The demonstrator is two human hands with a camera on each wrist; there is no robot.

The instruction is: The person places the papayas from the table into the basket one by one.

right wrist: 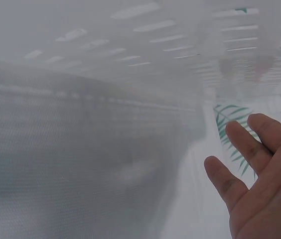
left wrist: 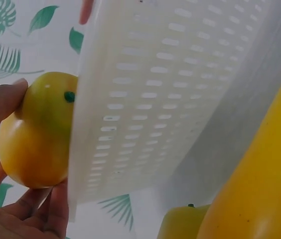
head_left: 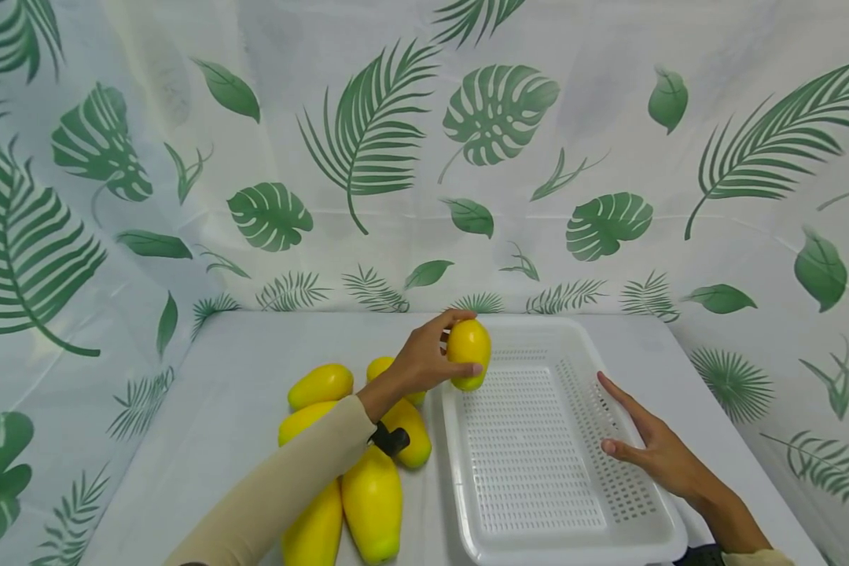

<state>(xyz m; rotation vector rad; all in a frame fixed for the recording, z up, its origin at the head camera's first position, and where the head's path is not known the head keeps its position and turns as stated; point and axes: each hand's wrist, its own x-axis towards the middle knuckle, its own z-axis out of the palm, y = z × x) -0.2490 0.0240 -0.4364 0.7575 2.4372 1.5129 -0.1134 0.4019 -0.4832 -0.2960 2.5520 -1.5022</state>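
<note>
My left hand (head_left: 426, 355) grips a smooth yellow papaya (head_left: 470, 347) above the left rim of a white perforated plastic basket (head_left: 458, 491). In the left wrist view the thumb and fingers curl round this papaya (left wrist: 38, 142), whose greenish end carries a dark green stem mark. On the right side of the basket my right hand (head_left: 656, 446) rests by the rim, its thumb over the inner side and its fingers stretched along the outside. The right wrist view shows these fingers (right wrist: 250, 149) straight and spread below the basket's edge. No fruit shows inside the basket.
Several more papayas (head_left: 373, 503) lie in a group on the white table (head_left: 205, 440), left of the basket and under my left forearm. A white cloth (head_left: 410, 157) printed with green leaves hangs behind the table and along its sides.
</note>
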